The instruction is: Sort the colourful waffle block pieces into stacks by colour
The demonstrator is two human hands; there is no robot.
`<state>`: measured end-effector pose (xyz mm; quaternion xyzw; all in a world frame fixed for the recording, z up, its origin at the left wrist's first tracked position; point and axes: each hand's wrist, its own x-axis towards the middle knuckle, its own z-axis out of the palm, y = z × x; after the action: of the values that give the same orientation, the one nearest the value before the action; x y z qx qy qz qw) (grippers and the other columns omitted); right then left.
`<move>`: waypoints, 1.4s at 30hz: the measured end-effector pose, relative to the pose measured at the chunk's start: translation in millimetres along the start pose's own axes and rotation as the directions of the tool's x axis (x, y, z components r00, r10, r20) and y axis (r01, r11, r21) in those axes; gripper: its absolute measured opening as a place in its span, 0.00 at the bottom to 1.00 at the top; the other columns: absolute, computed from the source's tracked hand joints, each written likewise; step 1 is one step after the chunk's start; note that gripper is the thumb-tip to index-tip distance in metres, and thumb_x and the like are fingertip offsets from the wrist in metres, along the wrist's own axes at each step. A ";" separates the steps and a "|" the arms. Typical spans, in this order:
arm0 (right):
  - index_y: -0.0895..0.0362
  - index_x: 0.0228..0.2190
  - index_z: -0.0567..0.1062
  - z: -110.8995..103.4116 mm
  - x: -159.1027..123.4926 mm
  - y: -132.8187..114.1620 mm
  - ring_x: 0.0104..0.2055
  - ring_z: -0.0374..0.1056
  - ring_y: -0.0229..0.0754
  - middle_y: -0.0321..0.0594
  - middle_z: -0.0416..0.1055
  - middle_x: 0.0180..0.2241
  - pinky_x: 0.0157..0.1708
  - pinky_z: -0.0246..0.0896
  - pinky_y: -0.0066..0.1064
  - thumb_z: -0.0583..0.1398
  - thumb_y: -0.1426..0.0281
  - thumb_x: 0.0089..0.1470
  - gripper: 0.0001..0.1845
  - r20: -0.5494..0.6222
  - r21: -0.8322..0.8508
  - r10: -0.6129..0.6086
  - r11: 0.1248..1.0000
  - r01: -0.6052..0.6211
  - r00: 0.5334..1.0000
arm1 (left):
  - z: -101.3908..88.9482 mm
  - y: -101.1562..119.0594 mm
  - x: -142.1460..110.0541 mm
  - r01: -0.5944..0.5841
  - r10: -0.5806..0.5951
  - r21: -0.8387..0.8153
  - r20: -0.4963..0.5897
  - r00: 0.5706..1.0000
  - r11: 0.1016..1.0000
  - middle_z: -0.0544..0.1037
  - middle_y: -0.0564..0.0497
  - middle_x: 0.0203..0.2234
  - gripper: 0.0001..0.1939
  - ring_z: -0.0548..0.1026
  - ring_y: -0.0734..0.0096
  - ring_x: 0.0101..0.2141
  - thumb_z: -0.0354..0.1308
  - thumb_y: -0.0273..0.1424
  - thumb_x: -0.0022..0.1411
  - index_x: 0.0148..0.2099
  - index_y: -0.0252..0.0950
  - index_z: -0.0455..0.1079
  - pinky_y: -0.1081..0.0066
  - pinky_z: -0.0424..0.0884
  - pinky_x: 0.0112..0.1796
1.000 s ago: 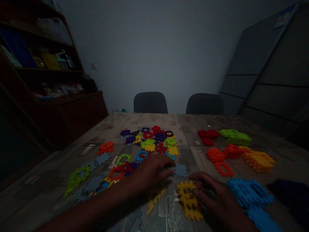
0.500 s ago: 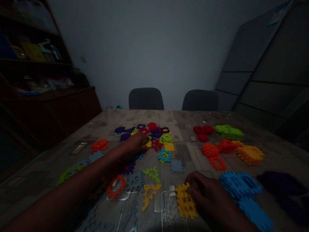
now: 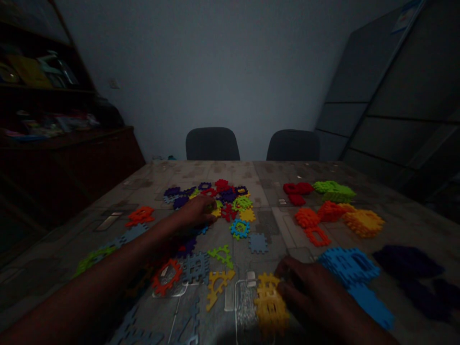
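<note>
My left hand [image 3: 197,209] reaches into the pile of colourful toothed plastic building pieces, its thumb and fingers closed at the edge of a yellow piece [image 3: 217,212]. Part of that piece is hidden by the fingers. Nearer to me, my right hand [image 3: 305,285] pinches a yellow square lattice building piece [image 3: 272,304] by its right side; the piece is blurred. To its left lie a yellow triangular piece [image 3: 217,286], a lime triangular piece [image 3: 222,256] and a grey square piece [image 3: 196,267]. A flat grey square [image 3: 258,243] lies farther off.
Sorted piles stand on the right: red [image 3: 297,191], lime [image 3: 335,191], orange [image 3: 312,221], yellow [image 3: 363,223], blue [image 3: 348,266] and dark purple [image 3: 408,261]. An orange ring piece [image 3: 167,277] lies under my left forearm's side. Two chairs [image 3: 212,143] stand beyond the table [image 3: 280,172].
The view has shifted slightly, moving the whole scene left. The yellow lattice piece in my right hand has shifted and blurred. My left hand stays at the same part of the pile.
</note>
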<state>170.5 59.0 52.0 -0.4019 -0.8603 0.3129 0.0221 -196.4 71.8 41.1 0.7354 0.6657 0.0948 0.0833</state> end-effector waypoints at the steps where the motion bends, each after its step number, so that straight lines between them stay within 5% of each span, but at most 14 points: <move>1: 0.55 0.40 0.75 -1.4 -0.5 0.2 0.30 0.69 0.43 0.38 0.75 0.28 0.29 0.53 0.31 0.58 0.73 0.56 0.09 -0.021 -0.035 0.005 0.999 -0.005 1.000 | -0.4 -0.9 -0.6 0.002 -0.002 -0.009 -0.001 1.000 1.000 0.76 0.48 0.39 0.13 0.75 0.61 0.41 0.63 0.39 0.66 0.44 0.34 0.71 0.59 0.71 0.44; 4: 0.54 0.44 0.75 3.3 1.1 4.3 0.41 0.71 0.48 0.43 0.76 0.40 0.39 0.60 0.36 0.63 0.74 0.52 0.16 -0.041 -0.120 -0.151 0.982 0.145 0.988 | -1.7 -5.2 -2.9 0.012 -0.012 -0.035 -0.006 1.000 0.999 0.78 0.47 0.41 0.13 0.76 0.59 0.42 0.64 0.36 0.64 0.45 0.34 0.72 0.60 0.71 0.45; 8: 0.48 0.53 0.71 35.7 12.4 23.3 0.48 0.69 0.52 0.41 0.74 0.48 0.45 0.61 0.40 0.71 0.72 0.44 0.34 0.028 -0.262 -0.428 0.869 0.420 0.903 | -0.7 -12.5 -6.0 0.034 -0.035 -0.045 -0.032 0.999 0.998 0.77 0.42 0.52 0.23 0.75 0.53 0.51 0.66 0.35 0.59 0.55 0.34 0.70 0.61 0.69 0.51; 13: 0.46 0.55 0.68 75.1 26.0 47.7 0.44 0.70 0.48 0.38 0.75 0.45 0.44 0.60 0.38 0.66 0.71 0.55 0.27 -0.134 -0.428 -0.597 0.755 0.497 0.791 | 3.5 -17.3 -1.7 0.016 -0.016 0.002 -0.006 1.000 1.000 0.75 0.41 0.55 0.26 0.73 0.52 0.54 0.67 0.37 0.60 0.58 0.33 0.69 0.53 0.68 0.55; 18: 0.46 0.50 0.69 74.4 28.8 51.7 0.40 0.70 0.46 0.34 0.75 0.41 0.42 0.59 0.37 0.68 0.66 0.55 0.22 -0.152 -0.456 -0.616 0.738 0.499 0.773 | -1.8 -11.0 6.6 -0.055 0.053 0.049 0.040 0.998 0.997 0.77 0.45 0.47 0.20 0.75 0.56 0.48 0.66 0.41 0.63 0.52 0.34 0.72 0.54 0.71 0.50; 25: 0.46 0.52 0.70 53.7 19.8 37.9 0.45 0.69 0.48 0.35 0.76 0.45 0.48 0.58 0.39 0.66 0.67 0.59 0.21 -0.108 -0.408 -0.536 0.792 0.454 0.838 | -7.2 4.3 2.6 -0.131 0.131 0.135 0.008 0.991 0.982 0.75 0.41 0.51 0.24 0.72 0.51 0.53 0.68 0.35 0.58 0.56 0.36 0.69 0.61 0.67 0.53; 29: 0.49 0.60 0.66 41.2 16.7 32.5 0.54 0.66 0.56 0.44 0.72 0.56 0.56 0.54 0.47 0.72 0.69 0.46 0.41 0.027 -0.323 -0.487 0.822 0.468 0.873 | -4.1 6.7 0.4 -0.156 0.160 0.187 -0.010 0.987 0.970 0.74 0.42 0.53 0.26 0.73 0.52 0.52 0.68 0.31 0.56 0.56 0.38 0.67 0.64 0.68 0.49; 32: 0.51 0.62 0.64 38.6 17.4 32.4 0.58 0.63 0.59 0.46 0.69 0.59 0.60 0.51 0.50 0.75 0.71 0.37 0.51 0.080 -0.276 -0.424 0.860 0.429 0.902 | -2.6 5.3 1.0 -0.156 0.168 0.229 -0.035 0.985 0.961 0.76 0.44 0.46 0.14 0.76 0.58 0.45 0.62 0.29 0.61 0.50 0.37 0.68 0.69 0.69 0.43; 36: 0.51 0.61 0.66 37.7 17.8 29.5 0.59 0.63 0.59 0.45 0.70 0.59 0.62 0.49 0.51 0.73 0.77 0.34 0.52 0.089 -0.263 -0.343 0.897 0.355 0.935 | -3.8 3.5 -1.4 -0.124 0.156 0.280 -0.092 0.984 0.952 0.78 0.47 0.39 0.05 0.78 0.63 0.35 0.55 0.28 0.66 0.44 0.37 0.68 0.72 0.69 0.34; 42: 0.56 0.63 0.65 23.9 10.8 21.8 0.61 0.60 0.63 0.51 0.68 0.60 0.62 0.50 0.58 0.68 0.79 0.40 0.48 0.064 -0.271 -0.247 0.928 0.255 0.967 | -10.6 3.6 -15.1 -0.114 0.192 0.361 -0.189 0.963 0.926 0.79 0.43 0.46 0.11 0.80 0.60 0.38 0.52 0.22 0.66 0.48 0.36 0.72 0.70 0.72 0.34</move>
<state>171.0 64.7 18.4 -0.2833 -0.9400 0.1900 -0.0071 -197.0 56.3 51.9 0.7733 0.6174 0.0634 -0.1296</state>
